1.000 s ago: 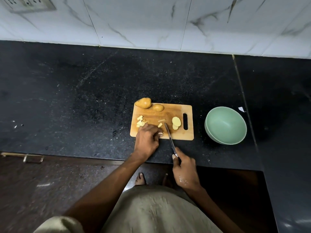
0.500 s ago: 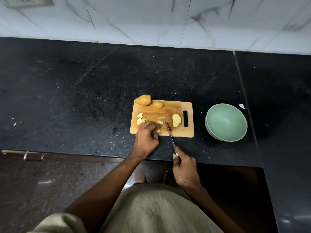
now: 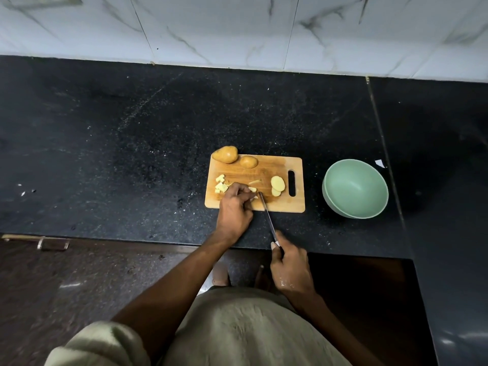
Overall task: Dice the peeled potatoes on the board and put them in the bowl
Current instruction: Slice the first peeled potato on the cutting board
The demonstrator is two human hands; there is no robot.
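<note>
A wooden cutting board (image 3: 266,173) lies on the black counter. Two whole potatoes (image 3: 225,154) (image 3: 248,161) sit at its far left edge. Diced pieces (image 3: 220,184) lie at the left, and two round slices (image 3: 277,183) lie near the handle slot. My left hand (image 3: 235,211) curls its fingers over a potato piece (image 3: 252,189) at the board's near edge. My right hand (image 3: 289,268) grips a knife (image 3: 266,215) by the handle, blade tip on the board just right of those fingers. An empty green bowl (image 3: 355,191) stands right of the board.
The black counter (image 3: 118,143) stretches far to the left and behind the board, up to a white marble wall. A small white scrap (image 3: 379,163) lies beyond the bowl. A drawer handle (image 3: 39,240) shows below the counter's front edge at left.
The blade has shifted slightly toward my left hand's fingers on the board. My left hand stays on the potato piece. The view has tilted down a little.
</note>
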